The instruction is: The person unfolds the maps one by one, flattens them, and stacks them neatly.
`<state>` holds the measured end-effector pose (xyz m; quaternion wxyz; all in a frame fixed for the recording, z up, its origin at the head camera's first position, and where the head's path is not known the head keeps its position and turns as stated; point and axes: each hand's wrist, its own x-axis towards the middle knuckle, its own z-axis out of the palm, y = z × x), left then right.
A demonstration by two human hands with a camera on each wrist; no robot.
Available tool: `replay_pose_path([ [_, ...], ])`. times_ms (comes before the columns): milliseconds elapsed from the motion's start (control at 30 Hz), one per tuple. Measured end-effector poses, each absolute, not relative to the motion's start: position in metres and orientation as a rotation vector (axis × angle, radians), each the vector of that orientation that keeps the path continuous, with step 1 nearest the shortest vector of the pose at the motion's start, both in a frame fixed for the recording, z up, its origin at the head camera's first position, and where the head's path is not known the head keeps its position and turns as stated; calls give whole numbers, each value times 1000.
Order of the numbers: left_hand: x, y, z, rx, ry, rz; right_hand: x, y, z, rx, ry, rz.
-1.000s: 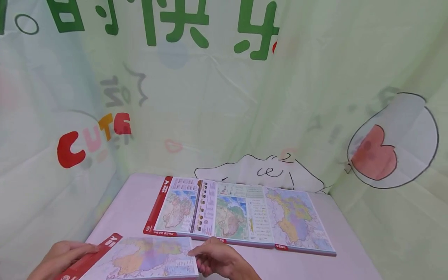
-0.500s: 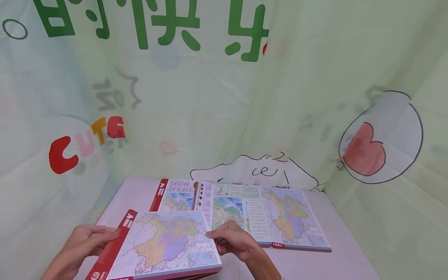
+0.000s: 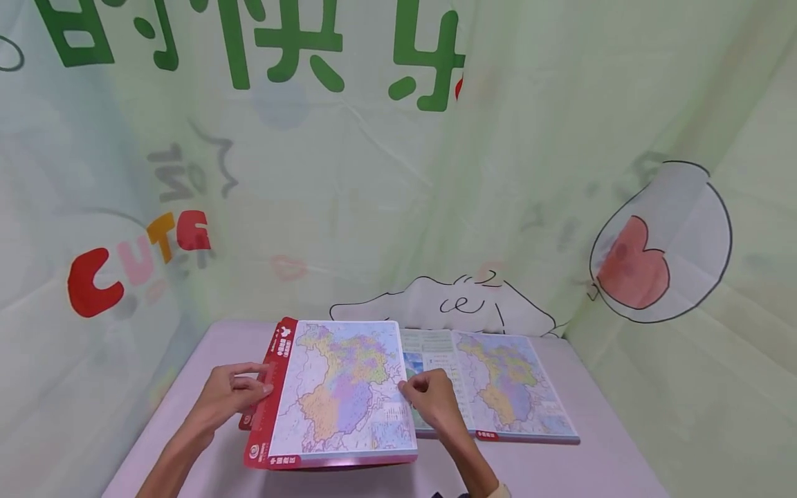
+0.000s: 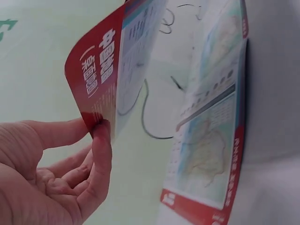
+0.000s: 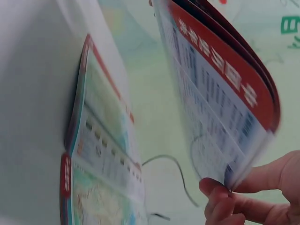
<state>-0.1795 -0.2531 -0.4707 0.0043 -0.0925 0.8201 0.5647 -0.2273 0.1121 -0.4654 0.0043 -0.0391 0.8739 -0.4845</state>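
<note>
In the head view, a folded map (image 3: 339, 387) with a red left border is held above the table, covering the left part of the maps that lie there. My left hand (image 3: 227, 398) pinches its red border between thumb and fingers. On the opposite side, my right hand (image 3: 432, 398) pinches the white edge. From the left wrist, the raised map (image 4: 101, 70) appears tilted, apart from the lying maps (image 4: 206, 150). The right wrist view shows several layers at the red edge of the held map (image 5: 215, 89). Another colourful map (image 3: 513, 387) lies at the right.
A pale pink table (image 3: 529, 470) carries the row of maps near its back edge. Fabric curtains (image 3: 349, 207) with green characters and cartoon drawings enclose the back and both sides.
Both hands have lifted the folded map from the front left and carried it forward and right, over the left part of the lying row. The grip on both edges stays.
</note>
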Motion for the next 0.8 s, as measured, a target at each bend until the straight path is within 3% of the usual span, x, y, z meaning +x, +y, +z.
replay_pose_path([
  [367, -231, -223, -514, -232, 2556, 1894, -266, 116, -490, 121, 2893, -1457],
  [800, -270, -192, -550, -417, 2772, 1633, -304, 118, -533, 250, 2945, -1422],
])
